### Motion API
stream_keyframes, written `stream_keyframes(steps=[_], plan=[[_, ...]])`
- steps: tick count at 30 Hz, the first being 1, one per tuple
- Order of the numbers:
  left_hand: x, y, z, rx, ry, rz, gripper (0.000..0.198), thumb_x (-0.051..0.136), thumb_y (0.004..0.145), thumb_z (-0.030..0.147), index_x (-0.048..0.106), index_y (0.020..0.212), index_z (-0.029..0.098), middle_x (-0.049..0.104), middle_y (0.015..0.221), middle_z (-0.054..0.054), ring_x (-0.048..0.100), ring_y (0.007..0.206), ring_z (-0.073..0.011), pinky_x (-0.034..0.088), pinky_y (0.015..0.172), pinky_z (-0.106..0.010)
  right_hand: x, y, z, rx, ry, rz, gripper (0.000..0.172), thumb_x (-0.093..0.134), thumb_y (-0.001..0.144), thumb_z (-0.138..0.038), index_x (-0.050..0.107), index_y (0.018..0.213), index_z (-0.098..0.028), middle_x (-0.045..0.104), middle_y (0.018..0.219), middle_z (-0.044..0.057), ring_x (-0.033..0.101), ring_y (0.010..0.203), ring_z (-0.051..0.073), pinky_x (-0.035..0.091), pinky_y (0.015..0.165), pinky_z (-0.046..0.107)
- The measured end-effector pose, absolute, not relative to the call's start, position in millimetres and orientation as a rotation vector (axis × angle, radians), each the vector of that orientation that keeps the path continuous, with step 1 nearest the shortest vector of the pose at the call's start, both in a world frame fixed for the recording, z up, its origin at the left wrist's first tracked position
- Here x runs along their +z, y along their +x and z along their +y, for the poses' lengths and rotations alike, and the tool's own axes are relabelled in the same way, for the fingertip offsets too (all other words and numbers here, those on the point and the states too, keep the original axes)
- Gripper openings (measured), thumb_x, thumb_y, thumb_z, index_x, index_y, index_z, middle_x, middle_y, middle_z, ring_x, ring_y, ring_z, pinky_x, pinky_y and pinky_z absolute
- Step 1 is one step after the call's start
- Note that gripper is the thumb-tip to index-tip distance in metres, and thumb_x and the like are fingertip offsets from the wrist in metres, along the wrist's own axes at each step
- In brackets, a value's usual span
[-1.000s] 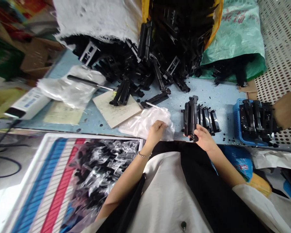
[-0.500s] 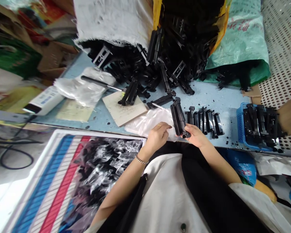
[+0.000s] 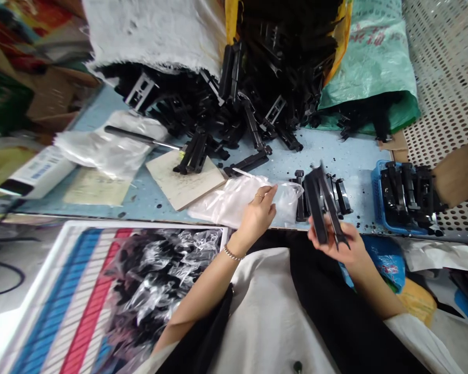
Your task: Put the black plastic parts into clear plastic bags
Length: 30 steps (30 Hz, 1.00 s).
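My right hand (image 3: 337,244) is closed around a stack of long black plastic parts (image 3: 322,208), held just off the front edge of the blue table (image 3: 335,150). My left hand (image 3: 259,213) pinches the edge of a clear plastic bag (image 3: 234,200) lying on the table. Behind the held stack, a short row of the same black parts (image 3: 341,195) stands on the table. A large heap of black parts (image 3: 249,98) spills from sacks at the back.
A blue basket (image 3: 378,200) with black parts stands at the right. A beige card (image 3: 185,179), crumpled plastic (image 3: 109,145), a metal rod (image 3: 140,137) and a white box (image 3: 35,171) lie at left. A crate holding bagged parts (image 3: 156,285) sits below the table edge.
My right hand has pulled the stack of black parts back from beside the bag and tilted it toward my body. My left hand has kept hold of the bag.
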<state>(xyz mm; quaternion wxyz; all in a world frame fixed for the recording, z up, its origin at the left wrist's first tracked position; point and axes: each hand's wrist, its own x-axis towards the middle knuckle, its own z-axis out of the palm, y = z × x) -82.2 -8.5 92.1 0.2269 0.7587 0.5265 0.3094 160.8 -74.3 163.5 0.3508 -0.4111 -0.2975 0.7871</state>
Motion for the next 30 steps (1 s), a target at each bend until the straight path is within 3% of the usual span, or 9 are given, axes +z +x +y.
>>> stream_keyframes(steps=[3, 6, 11, 14, 18, 21, 23, 26, 30], plan=[[91.4, -69.2, -7.4, 0.973, 2.077, 1.393, 0.062, 0.049, 0.094, 0.009, 0.042, 0.153, 0.024, 0.055, 0.142, -0.017, 0.067, 0.113, -0.0251, 0.061, 0.091, -0.039, 160.9, 153.3, -101.6, 2.315, -0.978, -0.532, 0.056, 0.056, 0.084, -0.068, 0.067, 0.109, -0.018, 0.075, 0.096, 0.012, 0.071, 0.078, 0.021, 0.056, 0.065, 0.033], [87.5, -62.9, -9.7, 1.132, 2.063, 1.340, 0.069, 0.049, 0.096, 0.008, 0.031, 0.159, 0.026, 0.051, 0.148, -0.018, 0.066, 0.120, -0.0254, 0.060, 0.097, -0.040, 147.6, 146.2, -102.9, 2.334, -0.936, -0.255, 0.050, 0.059, 0.088, -0.060, 0.069, 0.108, -0.016, 0.076, 0.098, 0.012, 0.069, 0.081, 0.017, 0.057, 0.066, 0.026], [83.8, -66.2, -30.5, 1.239, 2.409, 1.042, 0.078, 0.048, 0.099, 0.008, 0.013, 0.166, 0.027, 0.052, 0.149, -0.018, 0.059, 0.136, -0.0260, 0.059, 0.104, -0.037, 126.0, 138.4, -71.9, 2.178, -0.921, -0.280, 0.043, 0.067, 0.087, -0.057, 0.072, 0.101, -0.016, 0.076, 0.095, 0.009, 0.068, 0.075, 0.017, 0.056, 0.059, 0.025], [87.2, -70.4, -45.9, 1.115, 2.481, 0.832, 0.077, 0.045, 0.099, 0.006, 0.009, 0.166, 0.022, 0.052, 0.150, -0.019, 0.056, 0.139, -0.0250, 0.058, 0.107, -0.038, 122.3, 122.4, -60.7, 1.856, -1.145, -0.666, 0.031, 0.070, 0.089, -0.049, 0.071, 0.100, -0.020, 0.075, 0.092, 0.004, 0.069, 0.081, 0.019, 0.059, 0.071, 0.030], [103.2, -87.9, -60.9, 1.084, 2.370, 0.867, 0.072, 0.061, 0.097, 0.022, 0.029, 0.162, 0.020, 0.057, 0.144, -0.019, 0.061, 0.134, -0.0278, 0.058, 0.107, -0.041, 132.4, 99.0, -60.0, 1.547, -1.265, -1.426, 0.035, 0.061, 0.098, -0.044, 0.067, 0.126, -0.024, 0.071, 0.122, 0.007, 0.065, 0.117, 0.023, 0.050, 0.107, 0.040], [129.0, -134.0, -82.1, 1.108, 2.190, 1.161, 0.046, 0.067, 0.095, 0.027, 0.059, 0.140, 0.027, 0.070, 0.124, -0.010, 0.071, 0.115, -0.0241, 0.062, 0.100, -0.038, 144.6, 100.2, -52.0, 1.752, -1.000, -1.801, 0.044, 0.053, 0.104, -0.044, 0.059, 0.143, -0.024, 0.073, 0.123, 0.007, 0.069, 0.113, 0.022, 0.055, 0.103, 0.040], [146.0, -185.5, -105.0, 1.003, 1.994, 1.459, 0.030, 0.065, 0.094, 0.030, 0.069, 0.124, 0.029, 0.073, 0.117, -0.007, 0.073, 0.108, -0.0250, 0.065, 0.091, -0.036, 149.6, 112.1, -35.3, 1.669, -0.955, -1.981, 0.043, 0.046, 0.107, -0.037, 0.055, 0.148, -0.025, 0.075, 0.121, 0.007, 0.072, 0.109, 0.021, 0.058, 0.098, 0.040], [150.2, -275.2, -145.2, 0.725, 1.790, 1.688, 0.026, 0.065, 0.087, 0.046, 0.075, 0.108, 0.033, 0.078, 0.109, -0.003, 0.076, 0.092, -0.0282, 0.067, 0.067, -0.036, 145.9, 137.3, 4.8, 0.969, -1.235, -2.293, 0.045, 0.038, 0.105, -0.015, 0.060, 0.143, -0.025, 0.066, 0.140, 0.010, 0.061, 0.132, 0.026, 0.050, 0.113, 0.052], [104.4, -359.9, -189.9, 0.408, 1.443, 2.139, 0.024, 0.069, 0.067, 0.053, 0.070, 0.071, 0.030, 0.070, 0.059, 0.002, 0.068, 0.051, -0.0269, 0.053, 0.038, -0.035, 125.9, 157.6, 56.1, 0.304, -1.381, -2.664, 0.047, 0.041, 0.095, 0.001, 0.071, 0.126, -0.019, 0.049, 0.158, 0.013, 0.032, 0.155, 0.033, 0.035, 0.122, 0.063]])
